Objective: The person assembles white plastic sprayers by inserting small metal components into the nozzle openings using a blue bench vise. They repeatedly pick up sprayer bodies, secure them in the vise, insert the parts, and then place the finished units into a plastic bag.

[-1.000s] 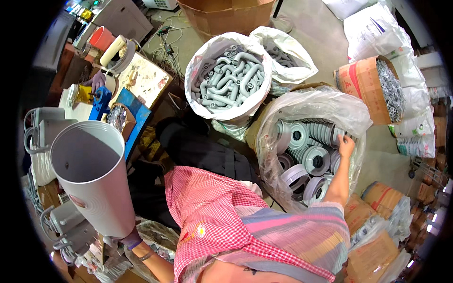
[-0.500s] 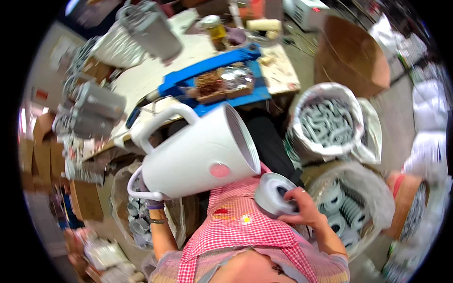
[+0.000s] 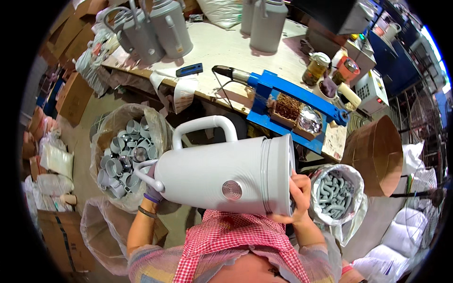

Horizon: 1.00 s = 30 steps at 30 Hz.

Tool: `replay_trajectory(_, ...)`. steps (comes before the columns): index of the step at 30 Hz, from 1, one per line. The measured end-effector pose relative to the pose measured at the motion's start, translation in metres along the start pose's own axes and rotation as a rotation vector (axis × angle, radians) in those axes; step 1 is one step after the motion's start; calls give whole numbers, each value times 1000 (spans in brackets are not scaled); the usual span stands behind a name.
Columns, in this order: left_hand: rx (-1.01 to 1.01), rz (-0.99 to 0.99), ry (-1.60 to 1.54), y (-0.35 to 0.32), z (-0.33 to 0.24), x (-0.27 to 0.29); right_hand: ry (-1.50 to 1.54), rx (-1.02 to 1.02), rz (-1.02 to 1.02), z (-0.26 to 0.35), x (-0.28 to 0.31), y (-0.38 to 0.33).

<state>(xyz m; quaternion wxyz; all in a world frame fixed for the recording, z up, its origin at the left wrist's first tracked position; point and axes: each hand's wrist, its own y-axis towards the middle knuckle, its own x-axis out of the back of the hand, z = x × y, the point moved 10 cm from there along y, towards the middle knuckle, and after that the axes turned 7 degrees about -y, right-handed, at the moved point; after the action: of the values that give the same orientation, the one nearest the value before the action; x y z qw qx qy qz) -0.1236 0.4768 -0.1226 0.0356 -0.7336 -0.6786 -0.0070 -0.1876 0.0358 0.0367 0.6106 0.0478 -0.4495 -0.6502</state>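
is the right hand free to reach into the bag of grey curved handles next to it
Probably not right now. The right hand is pressed against the open end of the white jug, helping hold it. The bag of grey handles sits just beside it, open and unblocked, but the hand is occupied.

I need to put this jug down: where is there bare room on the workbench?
Bare top lies on the workbench between the grey cans and the blue fixture, behind the small blue tool. The right end, around the jars, is crowded.

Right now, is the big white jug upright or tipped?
Tipped on its side: the white jug lies horizontal between left hand and right hand, handle up, wide end facing right.
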Motion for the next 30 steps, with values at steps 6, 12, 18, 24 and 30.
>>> replay_trajectory(6,297,313,-113,-14,22,-18,153,294,251,31,-3,10)
replay_trajectory(12,-236,-326,105,-3,-96,49,484,-663,52,-87,-76,33)
replay_trajectory(18,-643,-749,-178,-45,-183,100,1000,-674,-108,-106,-178,50)
replay_trajectory(24,-1115,-836,1314,-81,-267,61,520,-415,342,-90,-291,123)
replay_trajectory(30,-937,-859,-23,-72,-223,173,-39,-47,355,-173,-445,215)
